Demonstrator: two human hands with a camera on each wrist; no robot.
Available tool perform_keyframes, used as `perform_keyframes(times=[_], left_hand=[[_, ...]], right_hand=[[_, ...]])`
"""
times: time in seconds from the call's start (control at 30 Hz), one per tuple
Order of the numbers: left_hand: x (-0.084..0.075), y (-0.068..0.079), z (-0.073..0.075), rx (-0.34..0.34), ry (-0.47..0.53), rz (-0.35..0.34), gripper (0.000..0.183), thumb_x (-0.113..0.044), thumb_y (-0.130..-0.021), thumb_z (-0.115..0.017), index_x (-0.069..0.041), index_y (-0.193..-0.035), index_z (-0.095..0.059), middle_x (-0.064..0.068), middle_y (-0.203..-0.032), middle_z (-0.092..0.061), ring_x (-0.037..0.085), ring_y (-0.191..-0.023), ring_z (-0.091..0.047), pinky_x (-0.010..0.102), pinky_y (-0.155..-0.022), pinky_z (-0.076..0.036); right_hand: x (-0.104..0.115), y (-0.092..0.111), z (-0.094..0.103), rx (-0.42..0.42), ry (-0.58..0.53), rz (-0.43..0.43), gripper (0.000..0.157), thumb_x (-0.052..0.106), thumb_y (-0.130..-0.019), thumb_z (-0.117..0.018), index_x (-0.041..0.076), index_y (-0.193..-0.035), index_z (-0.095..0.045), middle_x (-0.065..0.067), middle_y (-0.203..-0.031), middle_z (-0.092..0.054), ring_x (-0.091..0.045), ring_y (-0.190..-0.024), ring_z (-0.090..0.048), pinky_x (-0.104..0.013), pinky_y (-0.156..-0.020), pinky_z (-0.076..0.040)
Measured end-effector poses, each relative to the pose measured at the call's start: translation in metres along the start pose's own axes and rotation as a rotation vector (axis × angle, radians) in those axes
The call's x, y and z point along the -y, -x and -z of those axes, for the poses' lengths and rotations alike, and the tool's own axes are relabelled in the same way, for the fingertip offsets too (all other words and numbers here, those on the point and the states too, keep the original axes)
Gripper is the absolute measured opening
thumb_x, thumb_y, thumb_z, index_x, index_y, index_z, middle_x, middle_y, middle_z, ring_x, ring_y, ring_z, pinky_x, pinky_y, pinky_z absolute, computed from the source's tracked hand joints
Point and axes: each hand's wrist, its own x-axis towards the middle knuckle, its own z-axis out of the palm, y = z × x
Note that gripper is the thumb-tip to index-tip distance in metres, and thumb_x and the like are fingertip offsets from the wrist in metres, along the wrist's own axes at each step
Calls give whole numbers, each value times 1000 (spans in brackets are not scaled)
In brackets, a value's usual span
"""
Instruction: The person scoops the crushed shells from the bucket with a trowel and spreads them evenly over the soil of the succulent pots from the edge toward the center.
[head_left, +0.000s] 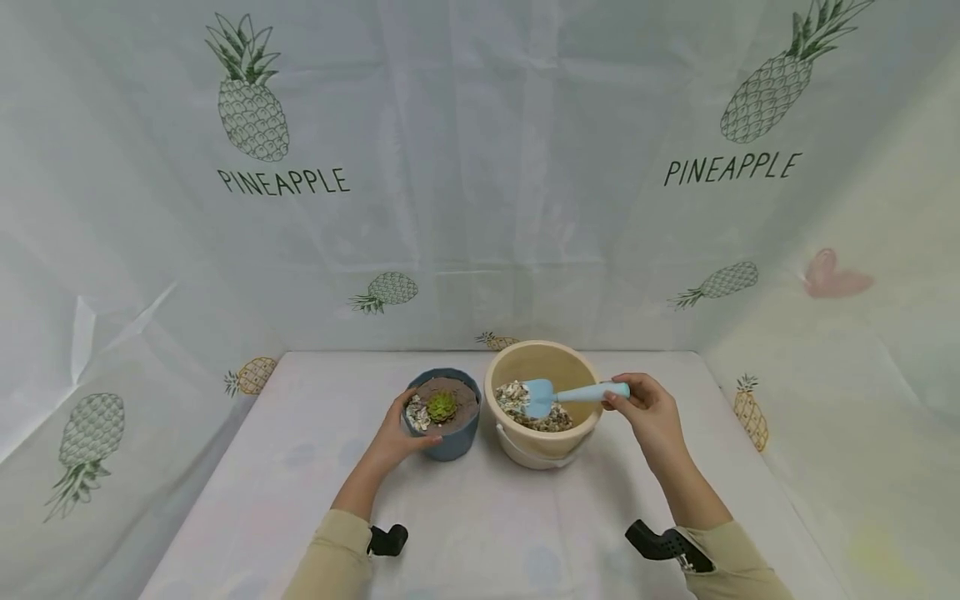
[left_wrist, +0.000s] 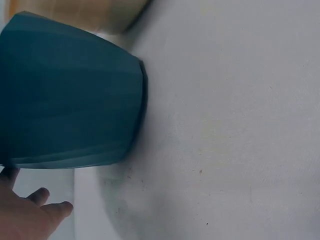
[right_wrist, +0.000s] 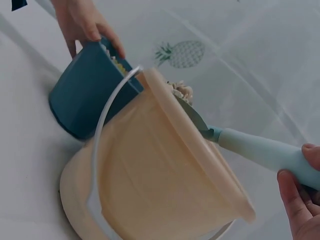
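Note:
My left hand (head_left: 393, 437) holds a blue flowerpot (head_left: 452, 447) at its left side, thumb on the near side and fingers by the rim. In the pot, a small green succulent (head_left: 442, 406) sits in brown soil, with pale pebbles (head_left: 417, 414) at the left. My right hand (head_left: 652, 417) grips the end of a light-blue garden trowel (head_left: 592, 392). The trowel's blade is over the cream bucket (head_left: 525, 446), which holds mixed gravel (head_left: 551, 419). Seen from the right wrist, pale stones (right_wrist: 182, 92) are heaped by the blade, above the bucket's rim.
Pot and bucket stand side by side on a white-covered table (head_left: 465, 533), close to its back edge. A white bail handle (right_wrist: 102, 117) hangs on the bucket's near side. Behind the table rises a pineapple-printed curtain (head_left: 480, 208), with similar sheeting on both sides.

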Motion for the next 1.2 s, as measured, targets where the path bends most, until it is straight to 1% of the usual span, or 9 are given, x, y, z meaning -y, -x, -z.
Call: perform_keyframes(times=[0.07, 0.13, 0.3, 0.43, 0.53, 0.73, 0.87, 1.07, 1.2], left_hand=[[1, -1, 1, 9, 2, 34, 108, -35, -70, -89, -14, -154, -24, 21, -158, -16, 45, -143, -14, 64, -110, -20], [1, -2, 1, 5, 2, 54, 107, -34, -70, -89, -15, -153, -25, 21, -158, -16, 45, -143, -14, 64, -110, -20], [-3, 2, -3, -46, 31, 72, 104, -29, -70, -90, -12, -151, -28, 21, -157, -19, 44, -143, -15, 64, -110, -21], [-4, 5, -8, -92, 58, 84, 105, -28, -70, -90, -10, -151, -27, 22, -156, -20, 43, -143, -16, 62, -111, -21], [-2, 6, -10, -122, 57, 95, 107, -30, -70, -90, -9, -152, -25, 22, -156, -20, 44, -143, -16, 62, -111, -20], [-1, 10, -14, -158, 79, 117, 104, -29, -72, -89, -10, -152, -24, 23, -156, -18, 44, -142, -16, 62, -111, -20], [-5, 15, -17, -185, 90, 117, 100, -27, -74, -87, -8, -151, -26, 24, -155, -18, 45, -142, -16, 61, -112, -20], [-10, 24, -23, -241, 102, 78, 94, -23, -76, -86, -4, -149, -30, 26, -153, -21, 46, -141, -18, 61, -111, -21], [-11, 30, -28, -274, 107, 69, 91, -23, -76, -86, -3, -148, -33, 27, -152, -24, 46, -140, -21, 61, -110, -22]], right_hand=[[2, 0, -1, -4, -3, 6, 35, 5, -93, -66, -12, -121, -53, -13, -109, -62, -10, -87, -67, -23, -83, -54], [4, 0, -2, -9, -3, 12, 34, 5, -93, -66, -12, -120, -53, -9, -107, -63, -10, -86, -67, -23, -83, -54], [10, 1, -5, -26, -26, 15, 32, 3, -91, -68, -11, -118, -55, -1, -101, -65, -11, -83, -67, -23, -81, -55], [15, 0, -10, -22, -68, 34, 34, 2, -90, -69, -13, -118, -54, 0, -99, -65, -11, -81, -68, -24, -80, -55], [18, 0, -14, -14, -89, 45, 34, 1, -90, -69, -13, -117, -54, -1, -99, -65, -11, -81, -68, -25, -80, -55], [20, -3, -24, -11, -103, 48, 34, -1, -90, -68, -14, -118, -54, -1, -100, -65, -11, -82, -68, -25, -80, -56], [20, -3, -32, 3, -117, 53, 30, -2, -89, -68, -11, -116, -55, -5, -101, -65, -13, -81, -68, -27, -79, -56], [20, -4, -45, 32, -132, 34, 24, -2, -89, -68, -3, -112, -59, -7, -104, -63, -14, -84, -68, -28, -81, -56], [18, -6, -52, 41, -156, 11, 25, -4, -89, -67, -5, -112, -58, -8, -104, -63, -15, -84, -68, -28, -81, -56]])
